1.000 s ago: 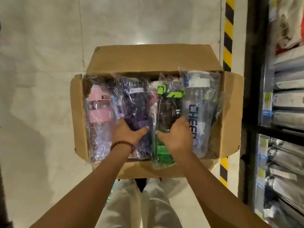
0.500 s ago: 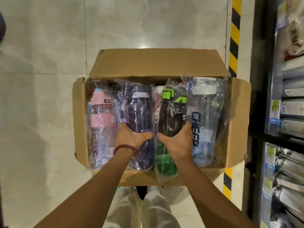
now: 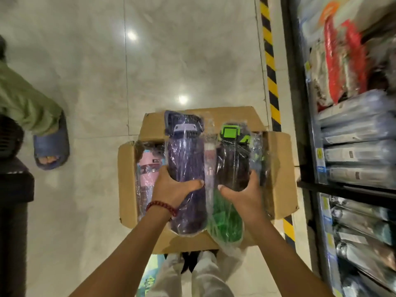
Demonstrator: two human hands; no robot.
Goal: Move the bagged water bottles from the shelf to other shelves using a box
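An open cardboard box (image 3: 128, 179) sits on the floor in front of me. My left hand (image 3: 171, 187) grips a bagged purple bottle (image 3: 186, 159), lifted above the box. My right hand (image 3: 242, 196) grips a bagged black and green bottle (image 3: 232, 163), raised as well. A bagged pink bottle (image 3: 147, 170) lies at the box's left side. Between the two lifted bottles a narrow bagged bottle (image 3: 209, 166) shows. Whatever lies at the box's right side is mostly hidden behind my right hand and its bottle.
Dark metal shelves (image 3: 304, 183) packed with bagged goods (image 3: 355, 151) run along the right. A yellow-and-black floor stripe (image 3: 270, 67) borders them. Another person's leg in green trousers and a blue slipper (image 3: 51, 146) stands at the left. A dark object (image 3: 15, 189) is at the left edge.
Both hands have lifted the purple bottle and the black and green bottle up out of the box. The view pulled back, and a person's leg came into view on the left.
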